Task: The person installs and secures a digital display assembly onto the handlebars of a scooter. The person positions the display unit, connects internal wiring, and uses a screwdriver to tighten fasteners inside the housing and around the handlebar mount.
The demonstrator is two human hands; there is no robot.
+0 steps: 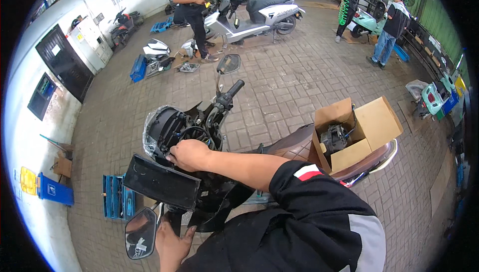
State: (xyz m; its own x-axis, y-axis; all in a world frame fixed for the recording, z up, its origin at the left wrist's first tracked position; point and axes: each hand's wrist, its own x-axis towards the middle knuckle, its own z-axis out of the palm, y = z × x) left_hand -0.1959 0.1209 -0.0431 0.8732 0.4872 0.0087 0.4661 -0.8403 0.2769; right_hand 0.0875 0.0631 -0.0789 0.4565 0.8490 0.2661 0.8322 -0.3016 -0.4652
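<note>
A partly stripped scooter (207,187) stands in front of me, its front wiring and dark inner parts exposed. My right hand (189,155) reaches across to the opened front. Its fingers are bent and pinched together beside the wires and black housing (167,125); whatever they hold is hidden. Low in the view, my left hand (172,247) is around the near handlebar grip (173,219), close to the near mirror (140,233). Between both hands a black panel (162,182) sticks out at a tilt. The far handlebar grip (236,88) is untouched.
An open cardboard box (344,160) with a dark mechanical part (334,138) rests on the scooter's seat (292,145). A blue toolbox (114,197) lies left of the scooter. A person (192,12) works at a silver scooter (254,15); two others stand far right.
</note>
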